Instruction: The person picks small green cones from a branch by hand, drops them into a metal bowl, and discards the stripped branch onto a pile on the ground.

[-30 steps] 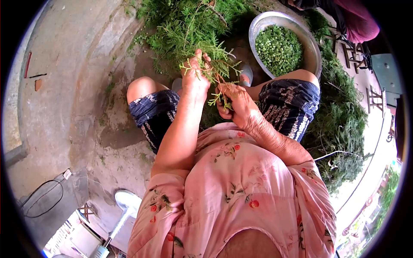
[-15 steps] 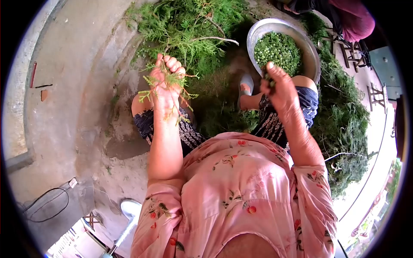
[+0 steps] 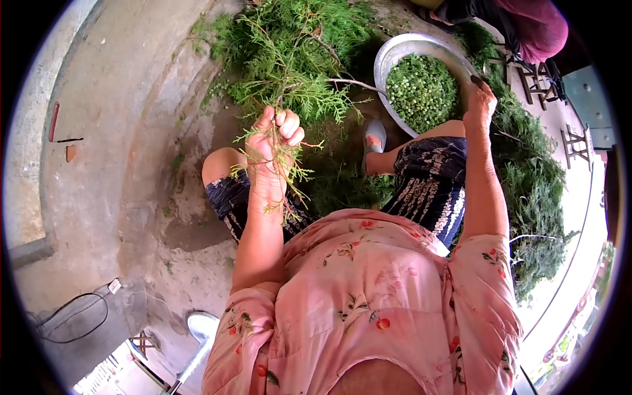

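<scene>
My left hand (image 3: pixel 273 138) is closed round a green conifer branch (image 3: pixel 284 84). Its thin stems hang down over my wrist, and its feathery upper end overlaps the leafy pile ahead. My right hand (image 3: pixel 479 104) is at the right side of a wide metal basin (image 3: pixel 388 56), fingers closed at its rim; the grip is partly hidden. Inside the basin lies a heap of small round green cones (image 3: pixel 421 92) with bits of leaf among them.
A conifer pile (image 3: pixel 257 49) lies on the ground ahead, with more cut greenery (image 3: pixel 530 197) along the right. Small wooden stools (image 3: pixel 576 146) stand at far right. Another person (image 3: pixel 540 29) is at top right. A black cable (image 3: pixel 72 316) lies at lower left.
My right hand has moved from in front of the basin to its right rim. My left hand has shifted slightly right and down, and more of the branch now shows above it.
</scene>
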`<state>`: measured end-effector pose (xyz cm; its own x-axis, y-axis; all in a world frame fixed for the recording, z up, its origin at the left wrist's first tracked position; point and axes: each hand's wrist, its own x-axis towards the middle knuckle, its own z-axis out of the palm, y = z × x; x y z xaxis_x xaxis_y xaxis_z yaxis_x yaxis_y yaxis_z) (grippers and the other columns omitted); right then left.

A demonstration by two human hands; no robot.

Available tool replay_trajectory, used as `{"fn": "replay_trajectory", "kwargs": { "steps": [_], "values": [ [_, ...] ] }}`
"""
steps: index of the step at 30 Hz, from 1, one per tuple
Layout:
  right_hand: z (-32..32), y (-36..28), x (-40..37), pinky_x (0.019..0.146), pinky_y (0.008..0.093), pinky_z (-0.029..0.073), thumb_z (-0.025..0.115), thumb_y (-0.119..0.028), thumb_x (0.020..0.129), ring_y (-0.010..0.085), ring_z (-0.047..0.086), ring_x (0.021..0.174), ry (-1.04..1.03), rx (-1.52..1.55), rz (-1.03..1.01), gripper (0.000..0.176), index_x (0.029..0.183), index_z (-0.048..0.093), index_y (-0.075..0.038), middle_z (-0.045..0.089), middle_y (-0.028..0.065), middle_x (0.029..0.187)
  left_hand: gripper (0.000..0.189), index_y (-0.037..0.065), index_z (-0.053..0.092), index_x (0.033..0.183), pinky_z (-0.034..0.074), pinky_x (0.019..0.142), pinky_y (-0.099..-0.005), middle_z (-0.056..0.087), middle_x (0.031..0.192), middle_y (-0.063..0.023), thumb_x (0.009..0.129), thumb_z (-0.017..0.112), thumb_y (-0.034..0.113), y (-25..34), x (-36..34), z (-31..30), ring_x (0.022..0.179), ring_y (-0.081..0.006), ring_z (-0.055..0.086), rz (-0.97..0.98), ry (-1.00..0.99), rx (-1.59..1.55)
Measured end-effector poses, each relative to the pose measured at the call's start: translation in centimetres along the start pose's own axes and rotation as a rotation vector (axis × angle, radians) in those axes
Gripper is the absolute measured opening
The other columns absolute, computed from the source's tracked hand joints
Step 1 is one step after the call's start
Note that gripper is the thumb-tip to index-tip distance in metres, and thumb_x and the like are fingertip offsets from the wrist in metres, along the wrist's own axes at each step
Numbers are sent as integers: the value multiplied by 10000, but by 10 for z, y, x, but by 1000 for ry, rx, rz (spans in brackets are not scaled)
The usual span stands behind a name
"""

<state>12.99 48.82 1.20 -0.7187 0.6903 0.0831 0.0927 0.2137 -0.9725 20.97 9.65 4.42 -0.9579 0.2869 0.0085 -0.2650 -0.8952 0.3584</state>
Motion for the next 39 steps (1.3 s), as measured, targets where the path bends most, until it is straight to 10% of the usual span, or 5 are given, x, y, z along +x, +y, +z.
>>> {"fn": "replay_trajectory", "kwargs": {
  "steps": [9, 18, 28, 39],
  "values": [
    [64, -89, -158, 873, 311, 453, 609, -171, 825, 183, 551, 1017, -949, 218, -261, 366, 1157, 520, -46, 574, 113, 1108, 268, 47, 489, 657, 341, 512, -247, 433, 611, -38, 875, 454, 199, -21, -1, 17, 563, -125, 382, -43, 136, 331],
    [78, -95, -199, 626, 385, 446, 601, -85, 762, 355, 550, 716, -842, 4, -617, 87, 779, 584, -1, 555, 160, 703, 159, -7, 614, 885, 423, 668, -220, 601, 769, -14, 827, 567, 134, -18, -16, 33, 707, -84, 533, -61, 238, 1107],
    [78, -87, -215, 568, 391, 439, 573, -76, 752, 332, 540, 658, -843, -208, -808, 63, 753, 560, -14, 513, 137, 690, 172, 11, 600, 936, 461, 691, -274, 618, 839, -63, 773, 553, 36, -33, -11, 30, 733, -158, 577, -18, 508, 312],
    [81, -71, -236, 623, 412, 458, 550, -78, 744, 326, 542, 716, -916, -100, -608, 74, 718, 521, -14, 523, 142, 683, 105, 41, 553, 885, 434, 632, -288, 515, 670, -13, 869, 544, 145, -46, 1, 9, 631, -151, 476, 103, 701, 345]
  ]
}}
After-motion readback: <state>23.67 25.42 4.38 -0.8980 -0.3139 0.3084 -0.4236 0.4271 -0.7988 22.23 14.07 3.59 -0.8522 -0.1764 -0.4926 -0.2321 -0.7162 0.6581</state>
